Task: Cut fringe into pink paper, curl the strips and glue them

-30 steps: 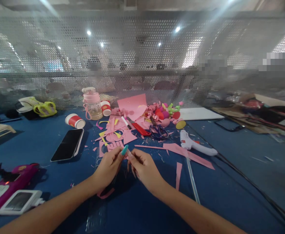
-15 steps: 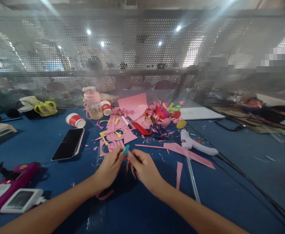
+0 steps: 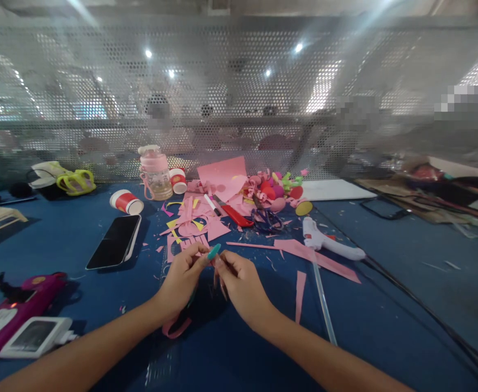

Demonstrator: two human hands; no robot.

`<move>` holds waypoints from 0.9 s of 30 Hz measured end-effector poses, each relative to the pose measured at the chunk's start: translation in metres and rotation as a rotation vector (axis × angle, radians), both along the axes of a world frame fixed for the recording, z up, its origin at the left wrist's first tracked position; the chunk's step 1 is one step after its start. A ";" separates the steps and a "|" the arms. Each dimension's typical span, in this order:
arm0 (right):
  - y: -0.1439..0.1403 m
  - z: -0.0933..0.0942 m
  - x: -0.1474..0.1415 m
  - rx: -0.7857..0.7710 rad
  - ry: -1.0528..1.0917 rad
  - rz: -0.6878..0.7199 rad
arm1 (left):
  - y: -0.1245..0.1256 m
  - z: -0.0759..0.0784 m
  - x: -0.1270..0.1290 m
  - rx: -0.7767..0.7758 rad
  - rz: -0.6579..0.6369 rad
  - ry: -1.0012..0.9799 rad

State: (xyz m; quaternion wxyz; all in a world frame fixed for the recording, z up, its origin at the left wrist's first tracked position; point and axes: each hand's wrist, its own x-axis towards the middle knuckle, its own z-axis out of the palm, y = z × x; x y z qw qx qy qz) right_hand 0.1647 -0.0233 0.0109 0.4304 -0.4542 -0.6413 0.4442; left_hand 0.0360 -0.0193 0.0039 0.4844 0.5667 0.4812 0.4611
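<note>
Your left hand and right hand met near the middle of the bench's front edge — fingers pinched shut around a teal-tipped pen, with a pink paper strip curling under your left wrist. The glue gun lay well apart, rightward — the phone to the left.

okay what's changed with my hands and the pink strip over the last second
Very little. The left hand and right hand remain pinched together on the pink paper strip; its loop under the left wrist now hangs slightly lower and fuller. Nothing was picked up or let go. The phone and glue gun have not moved.
</note>
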 end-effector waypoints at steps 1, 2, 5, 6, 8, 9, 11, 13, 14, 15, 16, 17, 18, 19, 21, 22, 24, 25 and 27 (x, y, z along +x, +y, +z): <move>0.000 0.000 0.000 -0.021 0.022 0.019 | 0.000 0.000 0.000 -0.006 0.000 0.005; 0.000 -0.001 0.000 -0.039 0.047 0.035 | 0.001 0.000 0.000 -0.010 0.000 0.010; 0.002 -0.002 -0.001 -0.055 0.096 0.056 | 0.002 -0.003 -0.001 -0.013 -0.016 0.018; 0.002 -0.003 -0.001 -0.050 0.101 0.054 | 0.003 -0.004 -0.001 -0.018 -0.026 0.021; 0.003 -0.004 0.000 -0.031 0.096 0.044 | 0.003 -0.006 -0.001 -0.036 -0.040 0.022; 0.003 -0.004 0.000 -0.022 0.086 0.039 | 0.003 -0.007 -0.001 -0.044 -0.043 0.021; 0.003 -0.005 0.000 -0.014 0.066 0.029 | 0.003 -0.007 0.000 -0.049 -0.044 0.011; 0.003 -0.007 0.000 -0.021 0.056 0.022 | 0.002 -0.007 0.000 -0.037 -0.048 0.003; 0.003 -0.008 0.000 -0.027 0.058 0.018 | 0.002 -0.007 0.000 -0.029 -0.051 0.001; 0.003 -0.009 0.000 -0.032 0.064 0.015 | 0.002 -0.007 0.000 -0.023 -0.051 0.001; 0.003 -0.011 0.000 -0.037 0.072 0.012 | 0.001 -0.007 0.000 -0.018 -0.050 0.002; 0.004 -0.012 -0.001 -0.041 0.084 0.011 | 0.001 -0.007 0.000 -0.015 -0.049 0.004; 0.004 -0.014 -0.001 -0.044 0.099 0.009 | 0.001 -0.007 0.001 -0.015 -0.049 0.007; 0.004 -0.015 -0.002 -0.046 0.116 0.010 | 0.001 -0.007 0.001 -0.014 -0.049 0.006; 0.004 -0.016 -0.002 -0.054 0.153 0.021 | 0.001 -0.007 0.001 -0.014 -0.050 -0.003; 0.004 -0.016 -0.003 -0.059 0.169 0.030 | 0.001 -0.006 0.001 -0.014 -0.048 -0.011; 0.004 -0.015 -0.003 -0.072 0.190 0.053 | 0.001 -0.005 0.001 -0.014 -0.039 -0.026; 0.004 -0.015 -0.003 -0.077 0.198 0.062 | 0.001 -0.004 0.001 -0.010 -0.029 -0.031; 0.004 -0.013 -0.003 -0.089 0.215 0.072 | 0.001 -0.002 0.002 0.009 -0.008 -0.030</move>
